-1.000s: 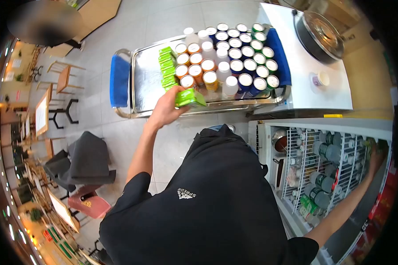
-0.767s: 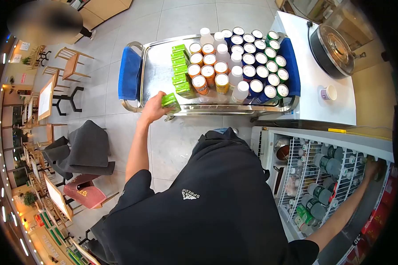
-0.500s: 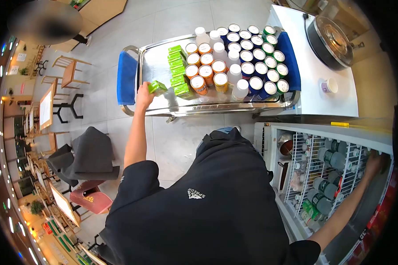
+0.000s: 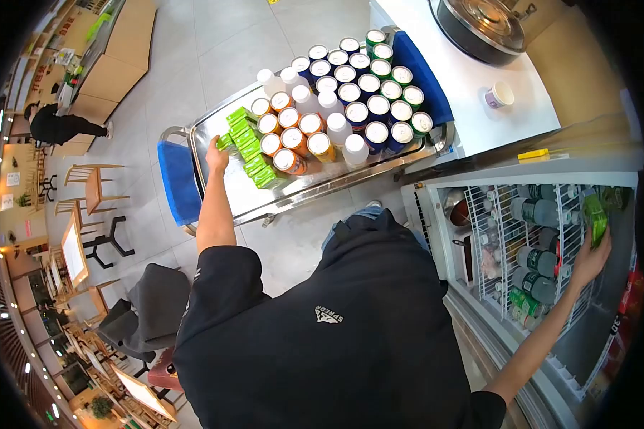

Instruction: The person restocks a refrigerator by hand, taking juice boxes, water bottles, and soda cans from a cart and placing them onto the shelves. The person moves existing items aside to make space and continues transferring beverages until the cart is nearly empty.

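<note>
At the left end of the metal cart (image 4: pixel 245 202), my left hand (image 4: pixel 217 156) grips a small green drink carton (image 4: pixel 225 141). That carton sits close beside rows of matching green cartons (image 4: pixel 249 146). Orange-sided cans (image 4: pixel 290 161), white-capped bottles (image 4: pixel 355 151) and dark blue and green cans (image 4: pixel 377 134) fill the rest of the tray. Inside the open fridge (image 4: pixel 436 236), my right hand (image 4: pixel 592 256) is closed around another green carton (image 4: pixel 595 218), held near the uppermost shelf, to the right of a white wire rack.
Several bottles (image 4: pixel 533 213) lie behind white wire shelves (image 4: pixel 567 214) in the fridge. A white counter beyond the cart bears a paper cup (image 4: pixel 499 94) and a lidded pan (image 4: pixel 481 28). At left are wooden chairs (image 4: pixel 94 187), a grey draped jacket (image 4: pixel 157 307) and a person in black (image 4: pixel 61 127).
My left hand has brought its carton up against the green rows. My right hand has drawn back from deep in the fridge, showing a green carton. The whole view has turned.
</note>
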A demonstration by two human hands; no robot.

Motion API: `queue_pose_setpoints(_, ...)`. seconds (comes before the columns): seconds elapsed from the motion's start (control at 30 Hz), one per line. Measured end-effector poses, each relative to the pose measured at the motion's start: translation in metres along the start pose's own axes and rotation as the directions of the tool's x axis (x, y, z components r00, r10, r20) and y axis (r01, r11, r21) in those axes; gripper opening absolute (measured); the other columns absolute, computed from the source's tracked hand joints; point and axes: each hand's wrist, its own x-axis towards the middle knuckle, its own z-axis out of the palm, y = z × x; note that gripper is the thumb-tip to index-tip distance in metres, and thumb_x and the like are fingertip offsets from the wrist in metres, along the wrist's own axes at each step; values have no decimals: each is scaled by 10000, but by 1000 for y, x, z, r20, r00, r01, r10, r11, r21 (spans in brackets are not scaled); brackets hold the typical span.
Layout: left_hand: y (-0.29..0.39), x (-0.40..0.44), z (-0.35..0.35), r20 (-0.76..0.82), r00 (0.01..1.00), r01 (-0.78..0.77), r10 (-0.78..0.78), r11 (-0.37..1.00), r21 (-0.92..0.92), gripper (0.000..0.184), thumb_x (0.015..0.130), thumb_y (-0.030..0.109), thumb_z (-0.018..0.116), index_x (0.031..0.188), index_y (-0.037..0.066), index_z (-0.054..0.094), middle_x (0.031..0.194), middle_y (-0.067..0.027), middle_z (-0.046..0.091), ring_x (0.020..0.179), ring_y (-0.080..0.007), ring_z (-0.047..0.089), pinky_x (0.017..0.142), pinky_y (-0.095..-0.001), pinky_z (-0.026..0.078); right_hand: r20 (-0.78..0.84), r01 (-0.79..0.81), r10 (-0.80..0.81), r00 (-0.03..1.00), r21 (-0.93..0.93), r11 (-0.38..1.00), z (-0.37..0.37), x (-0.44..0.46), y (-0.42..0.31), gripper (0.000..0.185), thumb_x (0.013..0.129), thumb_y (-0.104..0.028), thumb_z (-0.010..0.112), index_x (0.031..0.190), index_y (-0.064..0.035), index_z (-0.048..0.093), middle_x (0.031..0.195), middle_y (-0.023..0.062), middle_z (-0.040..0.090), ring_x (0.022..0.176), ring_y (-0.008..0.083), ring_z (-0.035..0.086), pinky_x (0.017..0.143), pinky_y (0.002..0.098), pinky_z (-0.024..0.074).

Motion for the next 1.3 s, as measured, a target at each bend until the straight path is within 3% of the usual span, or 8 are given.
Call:
queue_pose_setpoints(0.17, -5, 1, -4, -253, 950, -173, 186, 982, 71, 635, 766, -10, 555, 1386, -12, 423, 1359, -219, 518, 1166, -326, 583, 1004, -361, 436, -83, -68, 67, 994, -12, 998, -79, -33, -63, 455, 850, -103, 720, 1265, 0, 567, 1203, 175, 606, 1115, 313, 577, 950, 386, 457)
queue_pose_setpoints(0.37, 186, -157, -5, -206, 901, -434, 383, 762, -481, 436, 807, 38, 668, 1230, 26, 567, 1125, -107, 659, 954, -198, 650, 841, -320, 511, 62, 105, -152, 986, 470, 877, -108, -44, -130, 490, 770, 19, 723, 1240, 11, 584, 1191, 160, 616, 1123, 329, 573, 965, 418, 442)
queue_pose_setpoints(0.5, 302, -263, -5, 133, 544, -624, 829, 505, -597, 666, 772, 196, 762, 1352, 80, 455, 1248, -143, 575, 939, -247, 660, 782, -364, 546, 155, 216, -455, 877, 719, 660, -76, -28, -221, 555, 679, 71, 698, 1220, -13, 604, 1169, 162, 617, 1098, 327, 585, 939, 409, 459)
queue_pose_setpoints(0.67, 350, -304, -11, -20, 114, -893, 993, 94, -440, 754, 706, 161, 768, 1379, 83, 439, 1180, -112, 591, 886, -290, 650, 713, -376, 549, 72, 280, -655, 753, 864, 418, -42, -23, -304, 553, 700, 28, 702, 1239, -25, 588, 1188, 149, 610, 1107, 327, 583, 920, 409, 477)
queue_pose_setpoints(0.77, 326, -298, -27, 281, 342, -831, 897, 428, -355, 723, 714, 165, 769, 1364, 77, 467, 1114, -111, 614, 886, -301, 640, 693, -381, 541, 127, 180, -644, 755, 903, 390, -39, -26, -321, 602, 718, -7, 722, 1294, -34, 546, 1244, 153, 590, 1156, 338, 562, 968, 415, 456)
queue_pose_setpoints(0.83, 296, -276, -31, -89, 395, -847, 914, 325, -421, 692, 745, 163, 800, 1355, 70, 487, 1086, -114, 629, 875, -253, 641, 709, -355, 522, 159, 90, -619, 769, 931, 352, -56, -19, -318, 635, 732, -31, 736, 1328, -41, 517, 1287, 158, 572, 1193, 342, 544, 1003, 418, 437)
queue_pose_setpoints(1.0, 185, -198, -99, -119, 911, -412, 395, 883, -226, 567, 796, 249, 772, 1240, 15, 508, 1051, -168, 647, 942, -284, 657, 789, -380, 523, 385, -201, -320, 866, 853, 481, -43, -31, -210, 592, 813, 29, 666, 1373, -17, 477, 1268, 154, 603, 1171, 229, 574, 1001, 354, 428)
queue_pose_setpoints(1.3, -2, -73, -57, -13, 945, -306, 327, 896, 320, 522, 745, 212, 773, 1136, 10, 491, 1093, -229, 614, 1001, -408, 599, 840, -472, 483, 442, -465, 158, 883, 779, 421, -41, -51, -68, 518, 964, -80, 561, 1446, -34, 377, 1218, 146, 604, 1143, 213, 570, 988, 332, 430)
